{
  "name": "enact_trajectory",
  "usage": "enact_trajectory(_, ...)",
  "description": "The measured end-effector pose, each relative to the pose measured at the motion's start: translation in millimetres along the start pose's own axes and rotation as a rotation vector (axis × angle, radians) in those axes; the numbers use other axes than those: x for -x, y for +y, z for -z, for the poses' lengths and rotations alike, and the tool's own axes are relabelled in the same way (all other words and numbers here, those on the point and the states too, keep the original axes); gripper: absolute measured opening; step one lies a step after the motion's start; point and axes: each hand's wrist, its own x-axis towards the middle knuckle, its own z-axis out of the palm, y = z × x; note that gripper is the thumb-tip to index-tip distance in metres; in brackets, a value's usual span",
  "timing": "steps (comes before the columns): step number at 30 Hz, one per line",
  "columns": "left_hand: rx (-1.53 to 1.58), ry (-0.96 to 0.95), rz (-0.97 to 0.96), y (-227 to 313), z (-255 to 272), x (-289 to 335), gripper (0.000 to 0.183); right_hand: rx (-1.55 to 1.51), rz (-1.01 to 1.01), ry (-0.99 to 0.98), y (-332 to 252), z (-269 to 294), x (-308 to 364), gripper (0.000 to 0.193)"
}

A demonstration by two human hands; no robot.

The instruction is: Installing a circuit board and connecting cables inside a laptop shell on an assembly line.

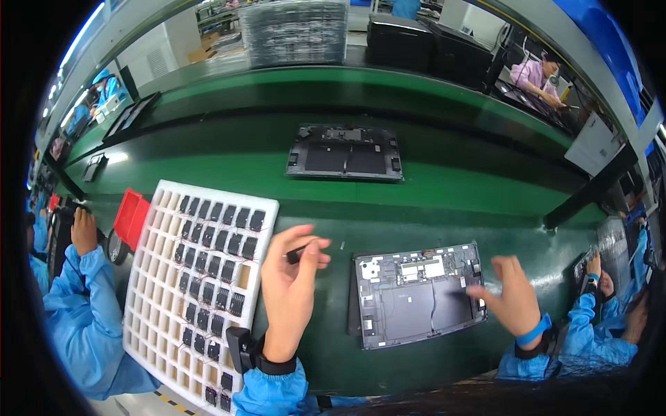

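Observation:
My left hand point(288, 295) is raised between the foam tray and an opened tablet-like device, its fingers closed on a small black part point(295, 255). In the white foam tray point(267, 205), several black modules with thin wires sit in rows of pockets; many pockets at its left are bare. Flat on the green bench lies the opened device point(399, 305), its dark batteries and circuit board facing up. At its right edge my right hand point(513, 295) hovers with thumb and fingers apart, nothing in it. A darker panel edge shows at the device's left side.
A second opened device point(345, 156) lies farther back on the green line point(236, 156). A red bin point(130, 218) stands beyond the tray's left edge. Co-workers in blue sleeves are close at left and right. A metal post point(586, 187) rises at the right.

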Motion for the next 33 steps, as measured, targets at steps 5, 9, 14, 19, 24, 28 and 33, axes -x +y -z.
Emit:
enact_trajectory(5, 0.165, -0.266, 0.209, -21.8, -21.7, -17.1, 0.017, -0.182, 0.487, 0.387, -32.7, -51.7, -75.2, 0.040)
enact_trajectory(9, -0.025, -0.282, 0.230, -43.0, -45.2, -4.8, 0.024, -0.198, 0.584, 0.255, -20.2, -67.5, -90.3, 0.019)
enact_trajectory(14, 0.045, -0.245, 0.311, -46.5, -51.7, 1.1, 0.029, -0.470, 0.607, 0.297, -22.2, -63.3, -80.9, 0.006)
enact_trajectory(19, 0.011, -0.208, 0.308, -30.0, -60.5, 2.7, 0.028, -0.741, 0.475, 0.050, -20.2, -64.8, -73.6, 0.008)
enact_trajectory(24, -0.115, -0.278, 0.215, -28.9, -63.3, 9.6, 0.015, -0.398, 0.611, 0.162, -25.5, -61.5, -74.0, 0.017)
enact_trajectory(28, -0.257, -0.329, 0.078, -27.9, -64.0, 13.0, 0.016, -0.372, 0.586, 0.135, -29.8, -58.9, -72.2, 0.021)
enact_trajectory(33, -0.293, -0.416, -0.027, -29.1, -65.7, 15.6, 0.017, -0.420, 0.645, 0.170, -55.3, -56.3, -56.3, 0.026)
